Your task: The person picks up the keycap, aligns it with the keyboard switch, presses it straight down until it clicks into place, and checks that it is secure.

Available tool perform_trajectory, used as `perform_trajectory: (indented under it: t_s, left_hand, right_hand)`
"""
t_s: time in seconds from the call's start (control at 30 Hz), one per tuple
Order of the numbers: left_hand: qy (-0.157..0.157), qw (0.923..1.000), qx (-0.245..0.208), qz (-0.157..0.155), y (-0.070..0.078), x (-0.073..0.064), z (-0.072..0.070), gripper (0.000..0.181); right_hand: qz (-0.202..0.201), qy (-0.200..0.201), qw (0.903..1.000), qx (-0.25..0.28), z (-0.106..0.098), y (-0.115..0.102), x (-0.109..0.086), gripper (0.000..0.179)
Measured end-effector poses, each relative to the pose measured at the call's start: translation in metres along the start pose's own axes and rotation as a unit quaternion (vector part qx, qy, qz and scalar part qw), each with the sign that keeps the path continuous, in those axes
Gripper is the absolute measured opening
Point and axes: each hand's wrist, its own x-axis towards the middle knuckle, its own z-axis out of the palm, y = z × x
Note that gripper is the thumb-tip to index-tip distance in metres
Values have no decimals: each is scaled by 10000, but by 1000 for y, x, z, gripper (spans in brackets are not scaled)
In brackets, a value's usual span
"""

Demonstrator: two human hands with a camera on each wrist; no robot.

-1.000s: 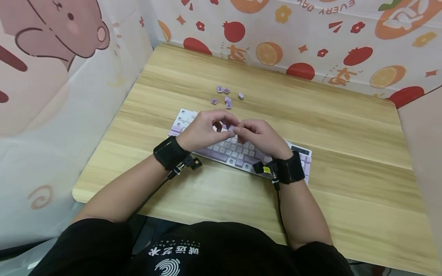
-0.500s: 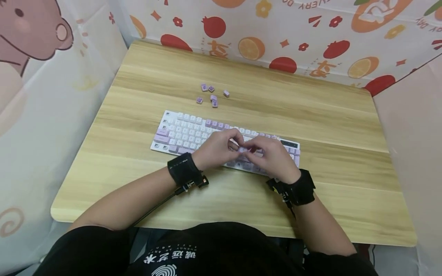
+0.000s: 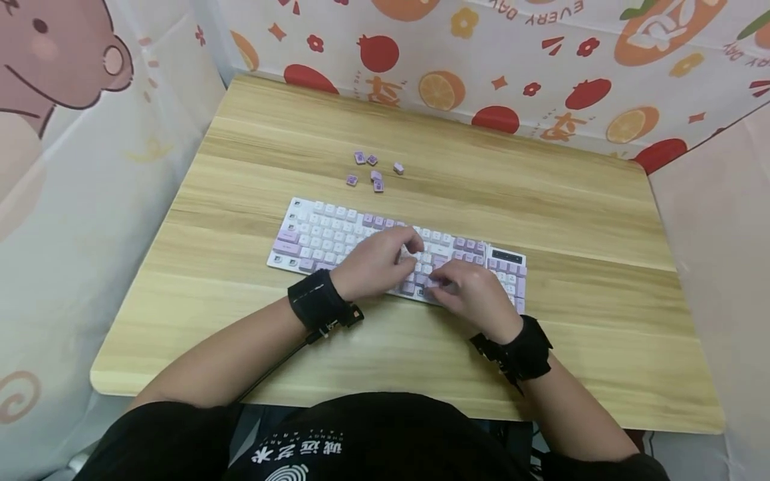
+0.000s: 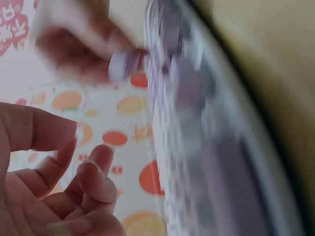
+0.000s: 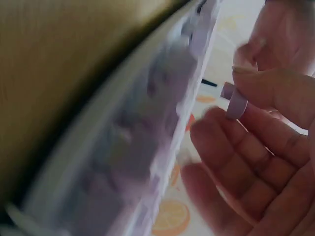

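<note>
Compared with half a second ago, the right hand [image 3: 475, 294] has drawn away from the left hand [image 3: 380, 262], down and toward the right of the head view, so that a clear gap now lies between their fingertips, where before these almost met. Left hand has stayed near the same place, over the middle of the keyboard [image 3: 327, 230]; its thumb and fingers are apart, loosely bent, with nothing held. Right hand pinches one purple keycap [image 5: 237, 104] between thumb and finger; this keycap is seen right of centre in the right wrist view, apart from the blurred keys. The white and purple keyboard lies slantwise on the desk [image 3: 619, 347], in the centre of the head view, partly covered by both hands. Above it, at upper centre, six loose keycaps [image 3: 351, 180] lie in the same arrangement as earlier. Black wristbands [image 3: 319, 297] are on both wrists.
</note>
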Motion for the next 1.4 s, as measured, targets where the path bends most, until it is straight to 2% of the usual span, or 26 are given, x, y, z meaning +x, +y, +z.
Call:
perform_trajectory:
  t_s: [0.07,0.17,0.3,0.4,0.6,0.7,0.77,0.83,0.93,1.07,1.13,1.2,1.27,1.4]
  left_hand:
    - [56,9998,128,-166,-4,1,-4,18]
    - [-155,9989,290,-329,-10,3,-5,18]
    - [-436,9969,568,-334,-16,4,-1,17]
    - [-435,9959,715,-350,-18,4,1,15]
    - [-403,9956,741,-403,-19,4,-1,14]
    - [-378,9956,765,-377,-20,5,-2,14]
    - [-359,9957,765,-370,-21,6,-2,13]
    - [-349,9959,761,-353,-22,7,-2,12]
    - [-301,9961,767,-306,-24,8,-2,10]
    - [-229,9966,736,-297,-25,9,-3,10]
    - [-241,9969,665,-333,-25,9,-2,11]
    - [-287,9971,595,-369,-25,8,-1,11]
    - [-331,9972,555,-387,-25,7,1,11]
    - [-424,9964,604,-426,-26,4,9,11]
  right_hand:
    - [-114,-23,9999,-87,6,0,-2,13]
    - [-260,-42,9994,-206,16,2,-3,14]
    - [-136,27,9999,-30,24,4,-3,15]
    - [54,-15,9999,97,26,4,-2,13]
    - [270,-297,9992,88,26,2,6,11]
    - [317,-499,9977,333,22,6,10,7]
    - [432,-805,9944,536,15,8,15,5]
    - [609,-1309,9878,582,7,10,24,8]
    - [1036,-2225,9693,117,-7,11,46,23]
    - [1308,-3324,9276,-1094,-15,9,79,46]
    - [1276,-3679,9077,-1565,-15,6,88,50]
    - [1274,-3874,8939,-1862,-14,4,91,51]
    - [1338,-3901,8912,-1888,-12,4,88,51]
    - [1379,-3696,9091,-1340,-7,11,71,47]
